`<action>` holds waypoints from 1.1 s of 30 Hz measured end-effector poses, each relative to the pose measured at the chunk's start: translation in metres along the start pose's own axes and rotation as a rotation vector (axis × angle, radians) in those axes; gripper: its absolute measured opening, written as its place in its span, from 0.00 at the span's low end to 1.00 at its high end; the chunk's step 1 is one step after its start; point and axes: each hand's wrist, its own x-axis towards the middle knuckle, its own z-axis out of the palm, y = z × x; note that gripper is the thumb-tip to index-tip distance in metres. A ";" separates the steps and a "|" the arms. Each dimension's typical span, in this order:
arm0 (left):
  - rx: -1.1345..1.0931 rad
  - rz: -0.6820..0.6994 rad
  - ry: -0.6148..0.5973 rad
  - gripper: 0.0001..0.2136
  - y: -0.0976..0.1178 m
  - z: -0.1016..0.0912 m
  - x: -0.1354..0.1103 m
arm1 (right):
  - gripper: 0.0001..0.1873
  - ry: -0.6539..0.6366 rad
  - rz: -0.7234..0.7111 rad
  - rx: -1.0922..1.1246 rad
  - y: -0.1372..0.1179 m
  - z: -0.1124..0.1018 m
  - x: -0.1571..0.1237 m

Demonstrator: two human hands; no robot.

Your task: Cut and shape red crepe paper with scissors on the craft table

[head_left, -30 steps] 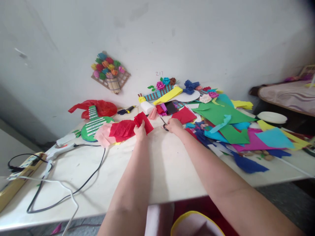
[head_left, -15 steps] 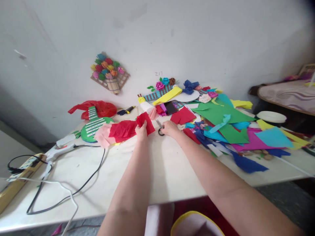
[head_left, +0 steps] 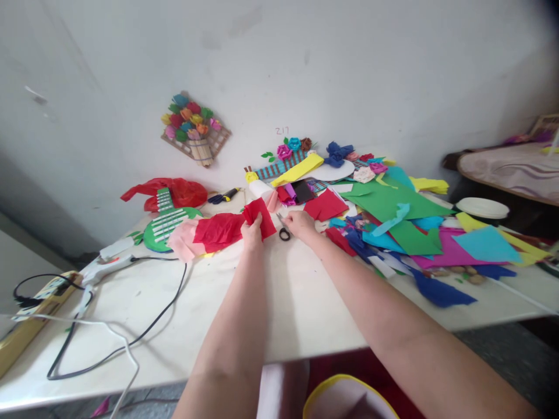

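My left hand [head_left: 252,231] is closed on a folded piece of red crepe paper [head_left: 267,220], its thumb pressed on the near side. To its right, my right hand [head_left: 299,223] has its fingers closed over the middle of a small pair of scissors [head_left: 285,235]. The tip pokes out toward the red paper and one black finger loop shows below the fingers; the other loop is hidden. Loose red tissue-like paper [head_left: 218,230] and a pale pink piece [head_left: 183,240] lie left of my left hand.
A green paper guitar [head_left: 170,227] and a glue gun [head_left: 105,266] with looping cables lie on the left. Yellow-handled pliers [head_left: 225,196] rest behind. Coloured paper scraps [head_left: 393,203] cover the right side. A power strip [head_left: 48,302] sits at the left edge.
My right hand has shifted slightly, with its fingers further up around the scissors, so the black loop shows more fully. My left hand still holds the folded red paper in nearly the same place.
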 end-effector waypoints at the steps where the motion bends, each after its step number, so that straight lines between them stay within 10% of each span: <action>1: 0.003 -0.001 -0.005 0.16 0.000 0.000 0.000 | 0.14 -0.020 -0.001 0.085 0.000 0.001 0.001; 9: -0.047 -0.074 -0.224 0.19 0.001 0.002 -0.006 | 0.14 -0.312 0.050 0.857 -0.004 0.006 -0.004; 20: -0.044 -0.108 -0.222 0.20 0.002 0.002 -0.008 | 0.10 -0.112 0.143 0.832 -0.005 0.006 -0.001; 33: -0.050 -0.117 -0.190 0.18 0.000 0.000 -0.004 | 0.07 -0.206 0.150 1.235 0.000 0.005 0.000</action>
